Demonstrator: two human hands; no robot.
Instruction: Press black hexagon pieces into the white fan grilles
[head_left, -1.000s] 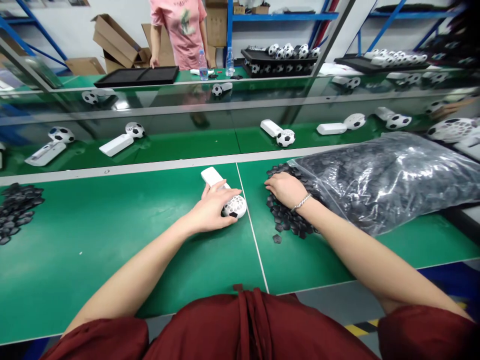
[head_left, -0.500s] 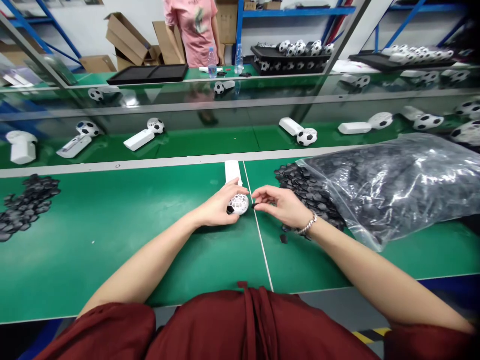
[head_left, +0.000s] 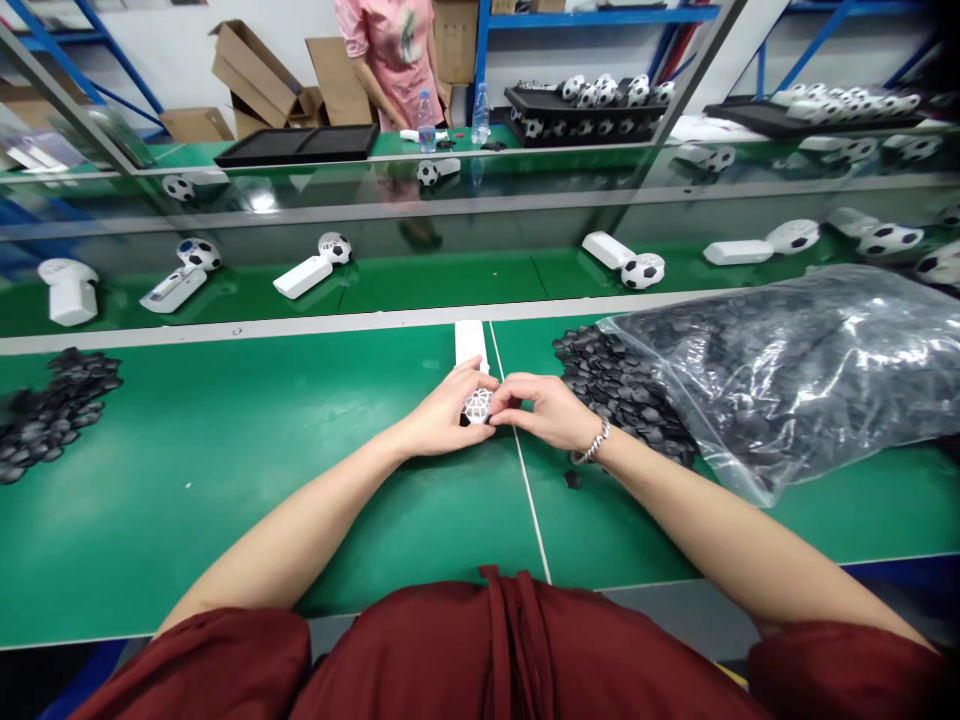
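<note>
This is a factory workshop, with a green conveyor belt [head_left: 435, 285], stacked black trays [head_left: 540, 101], blue shelving [head_left: 600, 17] and cardboard boxes [head_left: 251, 75].

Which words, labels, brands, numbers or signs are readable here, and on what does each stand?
Nothing here can be read.
Bottles: any labels are too small to read.
Pink shirt: any lettering is too blurred to read.
Held white ball-headed unit: no readable mark.

A dark red top [head_left: 397, 655] with short, loose sleeves [head_left: 232, 655] and thin fabric ties [head_left: 501, 630] hanging down the front is paired with a silver-coloured bracelet [head_left: 598, 440] of chunky links above the right hand [head_left: 551, 412].
</note>
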